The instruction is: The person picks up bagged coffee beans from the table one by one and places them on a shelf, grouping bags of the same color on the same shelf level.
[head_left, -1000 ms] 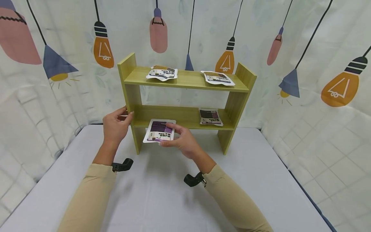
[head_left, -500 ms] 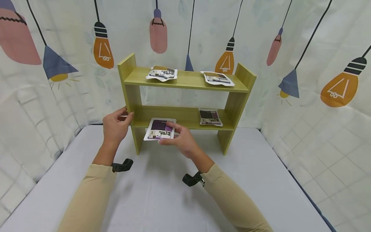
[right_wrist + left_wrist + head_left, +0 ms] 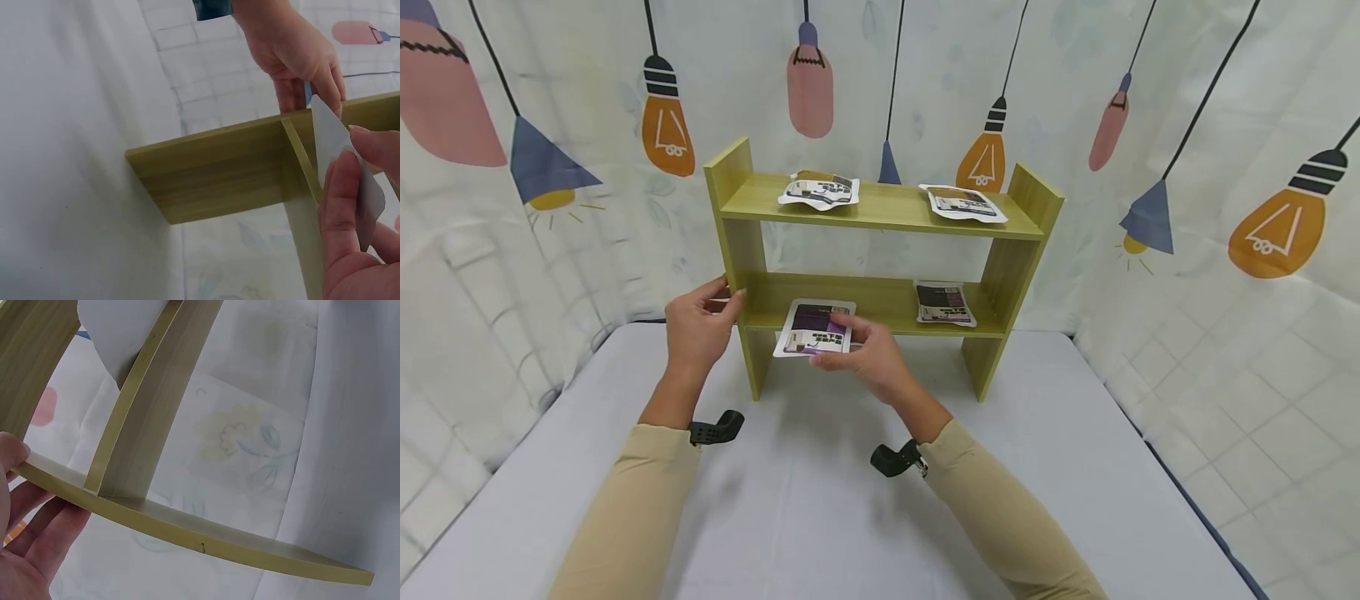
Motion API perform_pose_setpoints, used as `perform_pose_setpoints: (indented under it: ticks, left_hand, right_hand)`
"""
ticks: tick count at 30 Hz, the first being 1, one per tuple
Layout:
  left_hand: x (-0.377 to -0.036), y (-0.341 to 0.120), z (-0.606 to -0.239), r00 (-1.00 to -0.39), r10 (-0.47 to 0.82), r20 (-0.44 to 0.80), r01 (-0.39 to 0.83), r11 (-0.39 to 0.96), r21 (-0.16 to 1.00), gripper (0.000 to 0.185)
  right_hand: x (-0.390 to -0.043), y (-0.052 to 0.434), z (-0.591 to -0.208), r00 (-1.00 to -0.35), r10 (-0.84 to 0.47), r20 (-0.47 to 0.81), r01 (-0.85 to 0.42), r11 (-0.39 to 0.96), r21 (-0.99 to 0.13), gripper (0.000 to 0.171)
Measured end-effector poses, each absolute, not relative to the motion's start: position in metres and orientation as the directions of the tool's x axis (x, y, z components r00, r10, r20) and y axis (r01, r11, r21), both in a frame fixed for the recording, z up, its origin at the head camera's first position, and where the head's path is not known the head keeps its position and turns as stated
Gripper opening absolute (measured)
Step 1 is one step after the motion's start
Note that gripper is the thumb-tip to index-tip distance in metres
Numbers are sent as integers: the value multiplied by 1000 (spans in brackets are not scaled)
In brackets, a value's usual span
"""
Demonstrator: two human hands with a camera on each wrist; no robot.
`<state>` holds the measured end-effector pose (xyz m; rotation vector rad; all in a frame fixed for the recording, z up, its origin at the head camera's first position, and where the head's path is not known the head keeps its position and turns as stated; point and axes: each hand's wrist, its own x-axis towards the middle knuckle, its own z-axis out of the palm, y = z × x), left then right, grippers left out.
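Note:
My right hand (image 3: 874, 358) pinches a flat white pouch (image 3: 816, 327) with a purple and black label by its right edge, thumb below and fingers on top. The pouch is at the left front of the lower board of a yellow-green wooden shelf (image 3: 880, 215); whether it touches the board I cannot tell. In the right wrist view the pouch (image 3: 337, 144) shows edge-on between thumb and fingers (image 3: 342, 206). My left hand (image 3: 700, 325) grips the shelf's left side panel (image 3: 206, 544), thumb on the front edge and fingers behind.
Two pouches lie on the top board, one on the left (image 3: 820, 191) and one on the right (image 3: 962, 203). Another dark-labelled pouch (image 3: 945, 303) lies at the lower board's right end. The shelf stands on a white-covered table (image 3: 820, 517) before a patterned curtain (image 3: 880, 83).
The right hand has moved the pouch slightly up and toward the lower board. The left hand has kept its place on the side panel.

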<state>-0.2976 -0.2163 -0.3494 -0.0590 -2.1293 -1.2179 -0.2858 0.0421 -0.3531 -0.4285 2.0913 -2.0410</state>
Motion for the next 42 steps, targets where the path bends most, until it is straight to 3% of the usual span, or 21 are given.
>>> perform_pose_setpoints:
  ticks: [42]
  left_hand:
    - [-294,-217,-346,-805,-254,537,337,550,764,42]
  right_hand:
    - [-290,32,-351,-962,-242,131,-116,-77,-990,54]
